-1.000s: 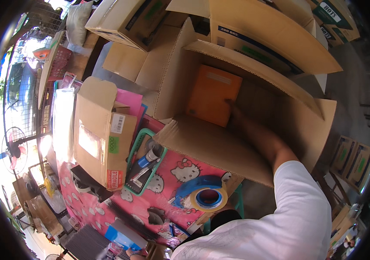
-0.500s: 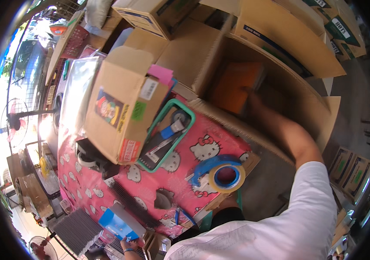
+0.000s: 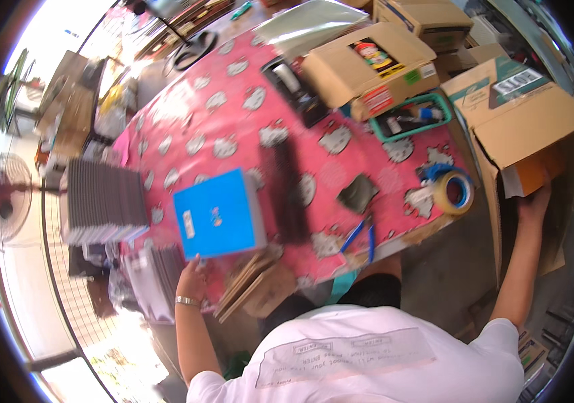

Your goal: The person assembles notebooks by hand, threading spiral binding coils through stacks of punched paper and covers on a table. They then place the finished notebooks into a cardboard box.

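My left hand [image 3: 193, 281], wearing a metal-band watch, is at the near edge of a thick block with a bright blue cover [image 3: 214, 213], its fingers closed on that edge. The block lies on the pink table; whether it is one box or a stack of books I cannot tell. To the right, my right hand [image 3: 534, 201] reaches into a tall cardboard box [image 3: 517, 124] and grips an orange-covered block [image 3: 536, 173] with a pale side. Box flaps hide part of this block. Pieces of brown cardboard [image 3: 253, 285] stand beside my left hand.
Stacks of grey-edged sheets or books [image 3: 102, 201] stand at the left. Blue-handled pliers [image 3: 362, 238], a tape dispenser [image 3: 454, 191], a green tray [image 3: 411, 119] and a smaller carton [image 3: 371, 64] sit on the table. A fan [image 3: 8, 191] is far left.
My view has swung left, bringing the blue block and my left hand nearer the middle. The right hand is still in the carton at the orange block. The carton's flap now covers more of its opening.
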`<state>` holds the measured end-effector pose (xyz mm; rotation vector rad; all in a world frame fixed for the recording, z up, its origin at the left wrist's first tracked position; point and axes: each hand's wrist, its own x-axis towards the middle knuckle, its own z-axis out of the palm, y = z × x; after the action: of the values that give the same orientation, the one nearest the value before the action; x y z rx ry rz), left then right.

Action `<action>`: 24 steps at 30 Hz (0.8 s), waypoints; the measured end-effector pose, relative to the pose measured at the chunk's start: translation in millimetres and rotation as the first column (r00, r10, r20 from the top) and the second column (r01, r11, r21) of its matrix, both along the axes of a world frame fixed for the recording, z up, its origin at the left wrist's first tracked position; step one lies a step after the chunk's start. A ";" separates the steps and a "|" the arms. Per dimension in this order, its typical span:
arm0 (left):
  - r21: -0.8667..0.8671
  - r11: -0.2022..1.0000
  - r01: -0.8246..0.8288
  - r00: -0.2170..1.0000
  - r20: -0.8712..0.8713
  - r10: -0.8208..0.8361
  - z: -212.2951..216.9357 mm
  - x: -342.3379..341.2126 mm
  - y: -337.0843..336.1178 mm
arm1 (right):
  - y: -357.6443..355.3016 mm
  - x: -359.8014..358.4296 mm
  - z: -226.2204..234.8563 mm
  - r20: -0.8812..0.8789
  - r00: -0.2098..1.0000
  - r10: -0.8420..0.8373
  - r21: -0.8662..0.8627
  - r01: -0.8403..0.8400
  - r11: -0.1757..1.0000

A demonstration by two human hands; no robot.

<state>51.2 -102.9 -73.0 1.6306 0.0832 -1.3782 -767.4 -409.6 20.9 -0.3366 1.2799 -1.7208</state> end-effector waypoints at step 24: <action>-0.411 0.367 0.835 0.470 0.879 -0.084 200.1 -271.3 -163.8 | 109.7 275.3 132.2 -0.014 0.857 0.515 -0.403 -0.477 0.781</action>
<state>-220.1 -266.7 127.0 1.2105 -1.5671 -0.7435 -492.2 -299.9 153.1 -0.7487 0.6714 -1.4915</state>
